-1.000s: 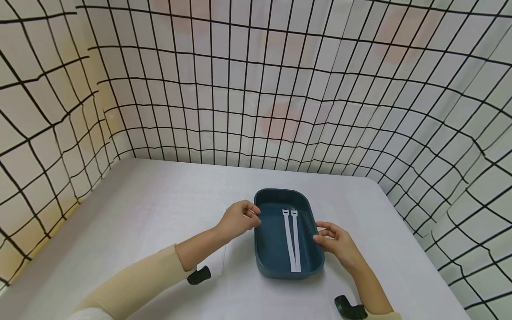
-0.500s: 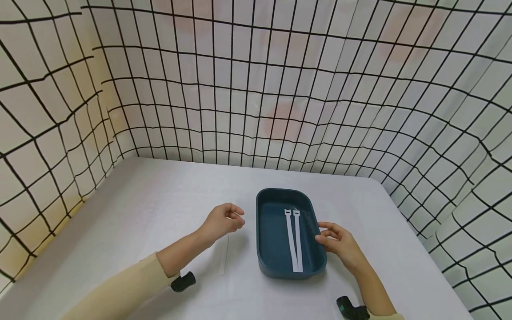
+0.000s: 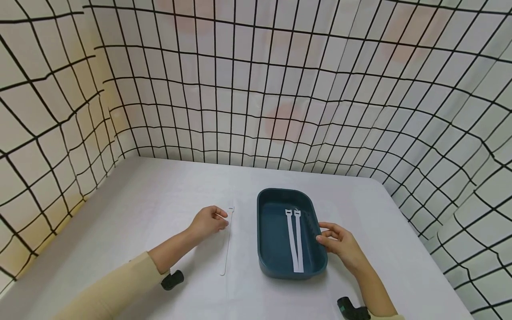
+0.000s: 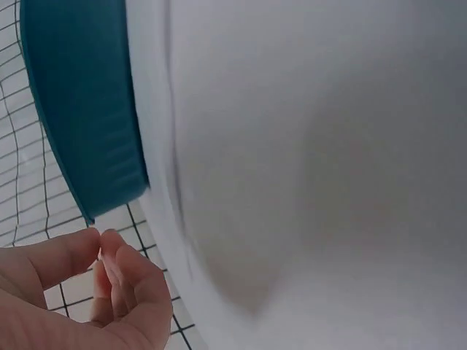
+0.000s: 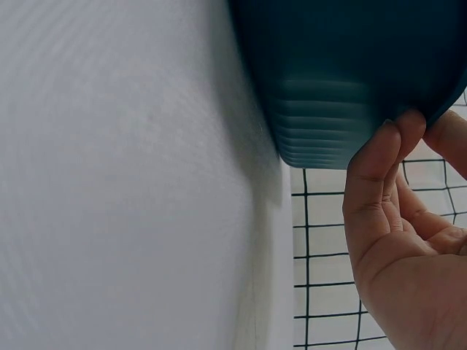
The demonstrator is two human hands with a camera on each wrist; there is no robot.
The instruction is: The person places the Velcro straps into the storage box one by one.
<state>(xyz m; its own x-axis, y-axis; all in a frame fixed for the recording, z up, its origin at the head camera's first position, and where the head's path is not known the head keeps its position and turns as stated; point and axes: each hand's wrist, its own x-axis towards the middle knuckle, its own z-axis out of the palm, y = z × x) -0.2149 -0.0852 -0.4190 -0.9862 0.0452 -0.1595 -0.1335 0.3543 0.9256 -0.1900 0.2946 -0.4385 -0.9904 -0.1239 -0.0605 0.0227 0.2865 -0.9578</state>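
Note:
A dark blue-green rectangular tray [image 3: 274, 244] stands on the white table. Inside lie two flat white cable ties with slotted heads [image 3: 299, 244], side by side lengthwise. My right hand [image 3: 340, 244] grips the tray's right side; the right wrist view has fingers against the outer wall [image 5: 321, 73] and the thumb at the rim. Left of the tray, a third white cable tie [image 3: 226, 253] lies on the table. Close by its upper part is my left hand [image 3: 207, 221], fingers loosely bent. The left wrist view shows no object between thumb and fingertips [image 4: 109, 244].
Black wire grid panels [image 3: 244, 89] backed with white sheeting rise behind and along both sides of the table [image 3: 168, 191]. Black camera mounts sit at the left wrist [image 3: 173, 280] and right wrist [image 3: 353, 309].
My left hand has moved left from the tray's left rim to beside the cable tie on the table, uncovering that tie's head. My right hand stays at the tray, and the two ties inside lie unchanged.

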